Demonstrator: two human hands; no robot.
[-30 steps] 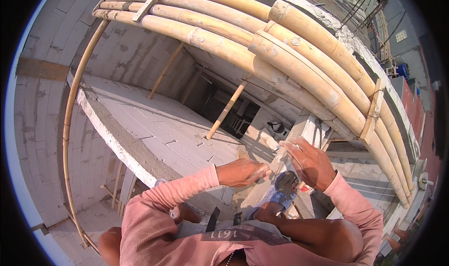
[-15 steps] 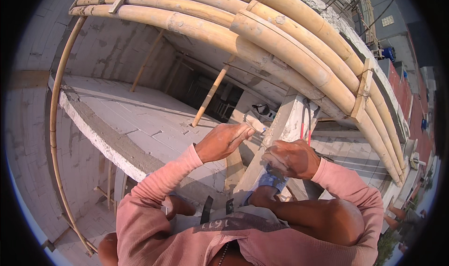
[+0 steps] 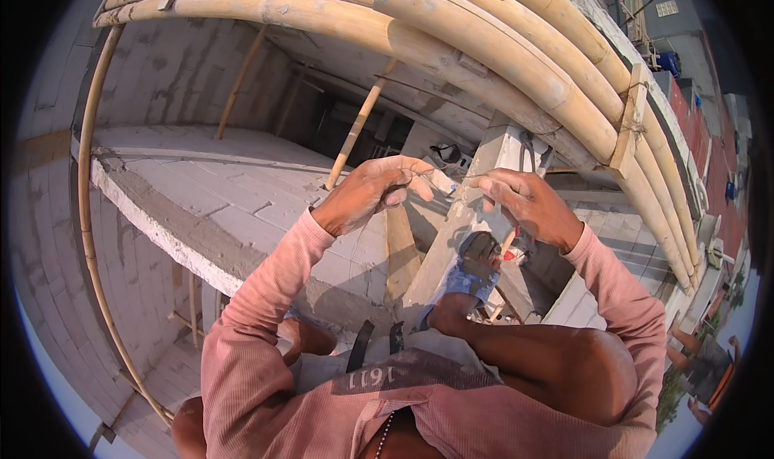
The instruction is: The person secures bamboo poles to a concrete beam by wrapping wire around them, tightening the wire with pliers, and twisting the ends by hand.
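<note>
A thin dark wire [image 3: 455, 174] runs between my two hands, out in front of my knees. My left hand [image 3: 377, 191] pinches one end, palm turned inward and fingers curled. On the other end, my right hand [image 3: 526, 204] has its thumb and fingers closed. Behind the right hand a dark-jawed tool [image 3: 528, 151] lies on the pale concrete beam [image 3: 496, 154]; its red handles, plain in the earlier frame, are now mostly covered by that hand. Beneath the hands my foot in a blue shoe [image 3: 472, 281] rests by the beam.
Thick bamboo poles [image 3: 484, 76] curve across ahead, with a wooden cleat [image 3: 627, 128] tied over them. A bamboo prop [image 3: 363, 124] stands beyond my left hand. At left lies a pale block surface [image 3: 234, 189] with a rough edge above a drop. Another person [image 3: 709, 370] is far right.
Both hands have risen and moved apart, the wire now showing stretched between them. My right hand has turned, fingers pointing left. The view has shifted slightly.
</note>
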